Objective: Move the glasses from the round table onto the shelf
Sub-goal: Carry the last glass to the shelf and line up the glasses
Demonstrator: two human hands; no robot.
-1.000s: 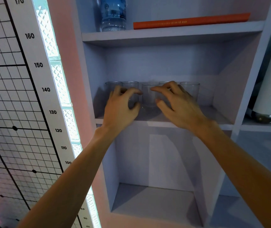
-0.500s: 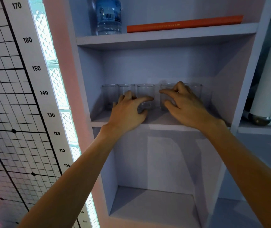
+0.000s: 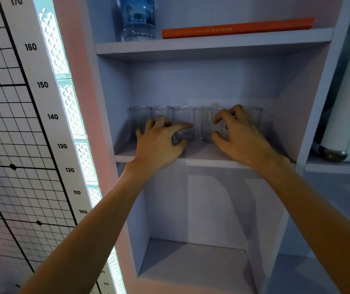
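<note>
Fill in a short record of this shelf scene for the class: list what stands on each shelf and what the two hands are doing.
middle shelf: row of clear glasses, upright
upper shelf: water bottle, orange book lying flat
lower compartment: nothing visible
left hand: fingers curled at third glass from left
right hand: fingers open beside the fourth glass
left wall: height chart

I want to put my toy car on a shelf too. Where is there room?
The bottom compartment is bare. The middle shelf is crowded: a row of clear drinking glasses fills it, with both hands, left hand and right hand, in front. Up top, only a sliver shows between the blue plastic water bottle and the flat orange book.
</note>
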